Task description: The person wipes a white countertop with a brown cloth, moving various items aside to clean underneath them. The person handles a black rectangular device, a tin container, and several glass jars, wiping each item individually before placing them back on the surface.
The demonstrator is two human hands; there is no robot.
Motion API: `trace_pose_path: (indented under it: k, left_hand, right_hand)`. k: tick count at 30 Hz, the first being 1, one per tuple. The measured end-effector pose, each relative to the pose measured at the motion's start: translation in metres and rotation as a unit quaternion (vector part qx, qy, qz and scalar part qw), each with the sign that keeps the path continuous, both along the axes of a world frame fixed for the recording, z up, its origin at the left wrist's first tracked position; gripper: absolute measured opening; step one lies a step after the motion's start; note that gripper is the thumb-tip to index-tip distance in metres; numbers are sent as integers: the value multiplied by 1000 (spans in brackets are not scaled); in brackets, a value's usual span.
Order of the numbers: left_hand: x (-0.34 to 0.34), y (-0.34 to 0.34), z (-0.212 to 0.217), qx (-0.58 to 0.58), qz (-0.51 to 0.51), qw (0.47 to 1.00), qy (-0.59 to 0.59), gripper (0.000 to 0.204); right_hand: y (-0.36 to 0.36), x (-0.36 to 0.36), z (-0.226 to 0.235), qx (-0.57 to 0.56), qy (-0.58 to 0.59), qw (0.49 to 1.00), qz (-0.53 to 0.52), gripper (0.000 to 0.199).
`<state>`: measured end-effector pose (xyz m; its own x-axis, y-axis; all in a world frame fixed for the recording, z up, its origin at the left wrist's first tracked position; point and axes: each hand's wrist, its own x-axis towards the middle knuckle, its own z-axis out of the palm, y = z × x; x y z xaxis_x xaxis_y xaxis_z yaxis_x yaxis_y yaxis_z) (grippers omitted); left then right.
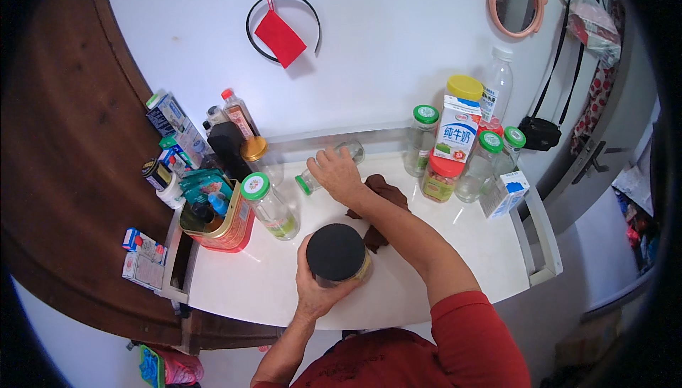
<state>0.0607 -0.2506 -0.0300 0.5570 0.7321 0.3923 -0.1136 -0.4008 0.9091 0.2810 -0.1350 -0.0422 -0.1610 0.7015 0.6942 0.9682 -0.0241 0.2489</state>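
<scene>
My left hand [317, 294] is wrapped round a wide jar with a black lid [336, 251] near the front edge of the white table [455, 267]. Farther back, my right hand [337, 175] is closed over a glass jar with a green lid [304, 183] that lies on its side. Its clear base end shows beyond my fingers. A crumpled brown cloth [387, 192] lies partly under my right forearm. Left of the black-lidded jar stands another green-lidded glass jar [273, 207], close to a gold-lidded jar [256, 152].
A red tin [234, 235] with small bottles and packets stands at left, beside bottles and cartons. On the right are several green-lidded jars [472, 175], a milk carton [457, 130], a red-lidded jar [442, 178] and a small white carton [506, 195]. Raised rails [543, 239] border the table.
</scene>
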Motion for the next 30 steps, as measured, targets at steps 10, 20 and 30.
trace_pose_path:
  k: [10,20,30]
  left_hand:
    - [4,2,-7,27,-37,999,-8,93]
    - [2,-1,-6,-8,-51,999,-16,94]
    - [1,-2,-13,-50,-63,996,-37,98]
  right_hand:
    - [-60,33,42,-74,286,955,-5,63]
    - [-141,33,80,-30,495,868,-14,68]
    - [-248,50,74,34,526,834,-165,65]
